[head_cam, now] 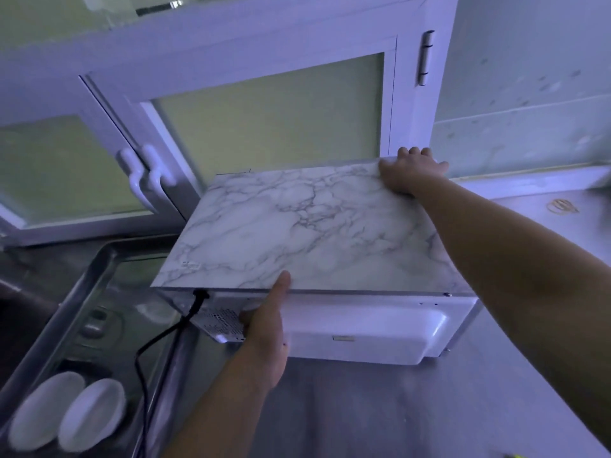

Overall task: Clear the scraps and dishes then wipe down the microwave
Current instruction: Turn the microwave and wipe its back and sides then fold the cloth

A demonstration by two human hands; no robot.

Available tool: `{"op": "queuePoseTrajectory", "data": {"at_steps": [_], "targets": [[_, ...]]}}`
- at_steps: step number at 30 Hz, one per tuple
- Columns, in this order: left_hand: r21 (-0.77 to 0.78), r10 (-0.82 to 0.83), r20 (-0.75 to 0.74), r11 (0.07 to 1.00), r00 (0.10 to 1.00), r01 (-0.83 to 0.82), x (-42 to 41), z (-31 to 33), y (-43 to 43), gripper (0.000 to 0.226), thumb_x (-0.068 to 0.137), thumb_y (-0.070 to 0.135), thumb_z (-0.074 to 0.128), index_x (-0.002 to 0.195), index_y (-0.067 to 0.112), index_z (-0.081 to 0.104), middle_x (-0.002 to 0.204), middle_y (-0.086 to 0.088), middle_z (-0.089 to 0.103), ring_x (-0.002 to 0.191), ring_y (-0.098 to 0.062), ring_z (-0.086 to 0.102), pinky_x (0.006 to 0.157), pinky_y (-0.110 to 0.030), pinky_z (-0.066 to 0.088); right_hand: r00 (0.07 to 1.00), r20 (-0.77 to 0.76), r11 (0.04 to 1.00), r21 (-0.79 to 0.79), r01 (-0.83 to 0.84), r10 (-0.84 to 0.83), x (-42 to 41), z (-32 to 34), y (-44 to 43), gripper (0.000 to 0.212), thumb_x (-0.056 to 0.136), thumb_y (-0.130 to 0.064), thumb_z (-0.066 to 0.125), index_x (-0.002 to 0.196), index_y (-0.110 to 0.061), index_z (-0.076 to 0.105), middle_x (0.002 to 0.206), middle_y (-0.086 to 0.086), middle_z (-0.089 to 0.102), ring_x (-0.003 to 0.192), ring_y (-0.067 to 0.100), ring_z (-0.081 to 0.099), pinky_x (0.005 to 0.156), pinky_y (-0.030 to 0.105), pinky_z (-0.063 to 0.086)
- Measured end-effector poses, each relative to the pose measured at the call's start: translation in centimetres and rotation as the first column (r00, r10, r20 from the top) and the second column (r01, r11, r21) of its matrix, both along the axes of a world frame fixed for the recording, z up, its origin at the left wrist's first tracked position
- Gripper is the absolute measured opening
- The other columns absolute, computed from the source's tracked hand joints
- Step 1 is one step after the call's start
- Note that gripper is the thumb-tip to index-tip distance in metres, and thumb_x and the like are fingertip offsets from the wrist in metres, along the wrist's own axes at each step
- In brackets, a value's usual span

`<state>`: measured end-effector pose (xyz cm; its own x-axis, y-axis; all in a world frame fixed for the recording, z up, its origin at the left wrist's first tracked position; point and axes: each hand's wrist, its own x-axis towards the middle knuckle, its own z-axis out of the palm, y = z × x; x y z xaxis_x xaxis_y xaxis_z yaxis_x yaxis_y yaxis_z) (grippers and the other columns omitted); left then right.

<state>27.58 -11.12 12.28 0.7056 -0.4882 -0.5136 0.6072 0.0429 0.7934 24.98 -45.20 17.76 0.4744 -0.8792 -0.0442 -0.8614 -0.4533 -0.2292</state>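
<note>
Microwave (297,233) filled the middle of the head view, sitting on the steel counter (363,408) with its back panel toward the person and its marble-patterned top facing up. Whether its base lay flat or was tipped could not be told.

The left hand (264,338) gripped the near edge, thumb laid on the top and fingers against the back panel beside the vent grille (221,320). The right hand (410,170) grasped the far right corner, fingers curled over it, close to the cabinet doors (264,120). The black power cord (165,338) ran from the back's left corner down along the rim of the sink (82,285), where two white dishes (66,414) lay.

The step looked like turning or shifting the microwave so that its faces could be wiped. Doing it well seemed to call for:
- moving both hands together, as the diagonal hold would let the box swing
- watching the cord, which could snag on the sink rim or pull taut
- keeping the far corner off the cabinet glass
- sliding rather than lifting, since the load was probably heavy for a thumb-and-finger hold
</note>
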Motion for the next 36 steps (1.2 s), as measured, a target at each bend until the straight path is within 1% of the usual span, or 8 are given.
{"op": "queuePoseTrajectory", "data": {"at_steps": [5, 11, 16, 19, 24, 29, 33, 36], "targets": [[0.046, -0.203, 0.034, 0.978, 0.978, 0.202, 0.6, 0.9, 3.0, 0.108, 0.042, 0.069, 0.087, 0.138, 0.039, 0.049, 0.142, 0.019, 0.051, 0.135, -0.016, 0.042, 0.112, -0.048, 0.023, 0.995, -0.022, 0.995, -0.023, 0.096, -0.096, -5.4, -0.1, 3.2, 0.065, 0.096, -0.051, 0.02, 0.145, -0.013, 0.036, 0.148, 0.01, 0.039, 0.141, 0.027, 0.026, 0.099, 0.053, 0.032], [0.135, -0.431, 0.045, 0.896, 0.901, 0.422, 2.1, 1.9, 6.9, 0.069, 0.061, 0.06, 0.077, 0.121, 0.025, 0.069, 0.116, 0.0, 0.073, 0.112, -0.028, 0.065, 0.105, -0.044, 0.042, 0.98, -0.003, 0.978, -0.051, 0.201, -0.201, -13.9, -0.4, 9.5, 0.07, 0.092, -0.064, 0.025, 0.14, -0.016, 0.041, 0.145, 0.01, 0.039, 0.142, 0.028, 0.021, 0.1, 0.053, 0.034], [0.164, -0.489, 0.107, 0.868, 0.866, 0.469, 2.7, 2.8, 9.7, 0.027, 0.091, 0.046, 0.056, 0.094, 0.022, 0.069, 0.075, 0.007, 0.075, 0.081, -0.018, 0.064, 0.066, -0.028, 0.042, 0.935, 0.084, 0.938, -0.006, 0.346, -0.344, -19.6, -0.8, 16.2, 0.064, 0.085, -0.069, 0.038, 0.121, -0.018, 0.053, 0.134, 0.011, 0.047, 0.135, 0.032, 0.029, 0.098, 0.05, 0.032], [0.183, -0.506, 0.153, 0.859, 0.849, 0.479, 3.7, 3.0, 11.2, 0.025, 0.088, 0.047, 0.06, 0.093, 0.024, 0.069, 0.075, 0.01, 0.075, 0.085, -0.018, 0.063, 0.068, -0.029, 0.041, 0.881, 0.21, 0.904, 0.047, 0.424, -0.424, -21.9, -1.2, 20.6, 0.043, 0.083, -0.061, 0.047, 0.101, -0.022, 0.054, 0.115, 0.007, 0.051, 0.123, 0.03, 0.036, 0.089, 0.044, 0.03], [0.197, -0.559, 0.171, 0.826, 0.811, 0.527, 5.2, 3.1, 13.3, 0.021, 0.088, 0.047, 0.058, 0.091, 0.027, 0.066, 0.066, 0.017, 0.072, 0.086, -0.014, 0.058, 0.071, -0.028, 0.037, 0.751, 0.365, 0.825, 0.101, 0.556, -0.55, -24.3, -1.9, 27.4, 0.035, 0.086, -0.047, 0.055, 0.109, -0.022, 0.065, 0.12, 0.009, 0.054, 0.125, 0.032, 0.037, 0.097, 0.042, 0.029], [0.216, -0.586, 0.237, 0.809, 0.775, 0.546, 6.7, 3.7, 15.3, 0.023, 0.084, 0.051, 0.06, 0.094, 0.03, 0.066, 0.091, 0.011, 0.071, 0.092, -0.016, 0.058, 0.075, -0.032, 0.036, 0.572, 0.534, 0.745, 0.18, 0.643, -0.623, -25.3, -2.8, 33.7, 0.03, 0.083, -0.038, 0.054, 0.101, -0.022, 0.073, 0.111, 0.009, 0.061, 0.119, 0.032, 0.044, 0.097, 0.034, 0.034], [0.111, -0.421, 0.363, 0.905, 0.831, 0.411, 7.4, 1.7, 16.5, 0.051, 0.079, 0.059, 0.066, 0.117, 0.023, 0.064, 0.115, 0.001, 0.07, 0.102, -0.02, 0.066, 0.085, -0.037, 0.05, 0.451, 0.691, 0.769, 0.243, 0.592, -0.565, -25.4, -3.3, 38.9, 0.021, 0.065, -0.031, 0.04, 0.051, -0.024, 0.054, 0.058, 0.003, 0.039, 0.075, 0.027, 0.033, 0.069, 0.033, 0.028], [0.077, -0.307, 0.423, 0.95, 0.853, 0.303, 4.9, 0.1, 20.7, 0.087, 0.071, 0.064, 0.072, 0.143, 0.024, 0.042, 0.147, -0.003, 0.048, 0.131, -0.021, 0.051, 0.111, -0.045, 0.039, 0.311, 0.791, 0.768, 0.285, 0.574, -0.526, -25.0, -4.2, 41.7, 0.026, 0.072, -0.024, 0.049, 0.069, -0.026, 0.075, 0.068, 0.013, 0.059, 0.077, 0.038, 0.049, 0.068, 0.04, 0.042]]}}
